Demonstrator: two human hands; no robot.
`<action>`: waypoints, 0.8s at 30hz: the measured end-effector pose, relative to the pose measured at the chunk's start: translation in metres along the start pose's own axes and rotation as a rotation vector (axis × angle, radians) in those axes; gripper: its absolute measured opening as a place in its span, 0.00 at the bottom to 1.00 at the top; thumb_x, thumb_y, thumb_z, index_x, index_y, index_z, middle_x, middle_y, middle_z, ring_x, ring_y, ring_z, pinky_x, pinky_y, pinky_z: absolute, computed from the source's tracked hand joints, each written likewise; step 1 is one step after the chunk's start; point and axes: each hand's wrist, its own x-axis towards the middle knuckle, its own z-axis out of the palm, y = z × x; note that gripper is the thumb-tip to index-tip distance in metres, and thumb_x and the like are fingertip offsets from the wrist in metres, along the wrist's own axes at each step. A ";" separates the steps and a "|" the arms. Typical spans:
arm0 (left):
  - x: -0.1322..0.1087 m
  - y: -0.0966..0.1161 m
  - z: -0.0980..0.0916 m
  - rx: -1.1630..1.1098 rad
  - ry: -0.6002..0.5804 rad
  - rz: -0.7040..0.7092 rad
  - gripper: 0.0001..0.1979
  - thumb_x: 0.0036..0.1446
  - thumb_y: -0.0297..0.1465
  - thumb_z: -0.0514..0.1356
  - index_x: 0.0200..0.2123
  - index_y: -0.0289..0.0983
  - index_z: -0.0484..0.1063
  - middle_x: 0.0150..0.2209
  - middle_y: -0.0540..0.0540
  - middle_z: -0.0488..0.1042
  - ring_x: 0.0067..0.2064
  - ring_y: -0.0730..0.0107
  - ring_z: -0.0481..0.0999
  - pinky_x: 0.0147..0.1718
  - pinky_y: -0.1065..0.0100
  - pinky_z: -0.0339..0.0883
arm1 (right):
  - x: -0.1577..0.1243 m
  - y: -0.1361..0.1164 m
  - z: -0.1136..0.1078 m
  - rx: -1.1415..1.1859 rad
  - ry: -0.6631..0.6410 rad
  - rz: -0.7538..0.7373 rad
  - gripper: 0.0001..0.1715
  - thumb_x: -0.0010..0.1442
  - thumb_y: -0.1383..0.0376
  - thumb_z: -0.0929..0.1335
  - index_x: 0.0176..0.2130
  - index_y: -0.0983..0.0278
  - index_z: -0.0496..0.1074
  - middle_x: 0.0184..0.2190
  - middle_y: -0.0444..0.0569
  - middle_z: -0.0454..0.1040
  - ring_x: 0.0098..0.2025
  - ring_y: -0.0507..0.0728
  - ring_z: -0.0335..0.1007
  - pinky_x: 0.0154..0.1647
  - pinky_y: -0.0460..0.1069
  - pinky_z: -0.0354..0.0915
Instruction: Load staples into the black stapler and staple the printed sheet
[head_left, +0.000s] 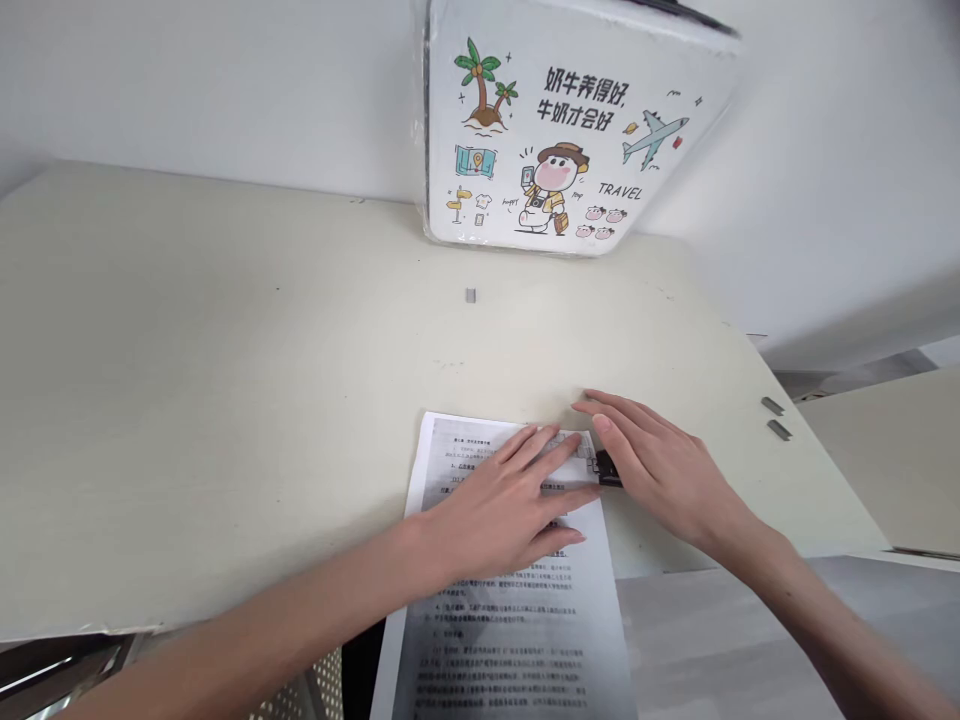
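Printed sheets of paper (pixel 517 640) lie at the front of the desk, their lower part reaching past its edge toward me. My left hand (pixel 506 500) rests flat on the upper part of the page with its fingers spread. At the page's upper right edge sits a black stapler (pixel 609 470), mostly hidden beneath my right hand (pixel 667 475). The right fingers curve over it, thumb and fingertips pointing left above the page corner. What lies under the right palm is out of sight.
A white board-like case (pixel 555 180) with travel cartoons stands against the wall at the back. One grey staple strip (pixel 470 295) lies mid-desk. Two more staple strips (pixel 772 406) are near the desk's right edge. Part of a perforated chair (pixel 330 685) shows below the front edge.
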 end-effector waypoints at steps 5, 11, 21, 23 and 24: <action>0.001 0.000 -0.001 0.027 -0.025 -0.003 0.24 0.74 0.46 0.52 0.66 0.44 0.67 0.74 0.40 0.56 0.75 0.46 0.55 0.73 0.46 0.47 | 0.000 -0.001 0.000 -0.026 -0.011 0.006 0.31 0.76 0.52 0.50 0.61 0.51 0.73 0.67 0.42 0.70 0.68 0.63 0.67 0.59 0.62 0.73; 0.001 0.001 -0.001 0.032 -0.023 0.004 0.25 0.74 0.46 0.52 0.68 0.43 0.66 0.74 0.38 0.57 0.75 0.47 0.55 0.73 0.46 0.47 | 0.001 0.000 0.003 -0.063 -0.015 -0.010 0.31 0.77 0.54 0.49 0.63 0.51 0.71 0.68 0.43 0.69 0.69 0.62 0.66 0.61 0.62 0.72; 0.000 0.001 0.001 0.001 0.001 -0.009 0.24 0.73 0.45 0.55 0.68 0.44 0.66 0.75 0.40 0.56 0.75 0.46 0.54 0.73 0.46 0.46 | 0.002 0.000 0.010 -0.176 0.023 -0.049 0.30 0.77 0.57 0.50 0.65 0.54 0.70 0.68 0.47 0.69 0.67 0.62 0.69 0.58 0.61 0.74; 0.000 0.001 0.000 0.000 0.000 -0.011 0.25 0.73 0.45 0.54 0.68 0.45 0.65 0.75 0.41 0.55 0.75 0.47 0.54 0.73 0.46 0.46 | 0.003 0.001 0.012 -0.208 0.035 -0.063 0.30 0.77 0.58 0.51 0.65 0.55 0.70 0.68 0.47 0.69 0.67 0.62 0.69 0.57 0.61 0.74; 0.000 0.001 0.000 0.000 -0.001 -0.014 0.25 0.73 0.44 0.55 0.69 0.45 0.64 0.75 0.41 0.55 0.75 0.47 0.54 0.73 0.47 0.46 | 0.003 0.001 0.013 -0.226 0.048 -0.073 0.30 0.77 0.59 0.51 0.65 0.55 0.69 0.68 0.48 0.69 0.67 0.62 0.69 0.57 0.60 0.75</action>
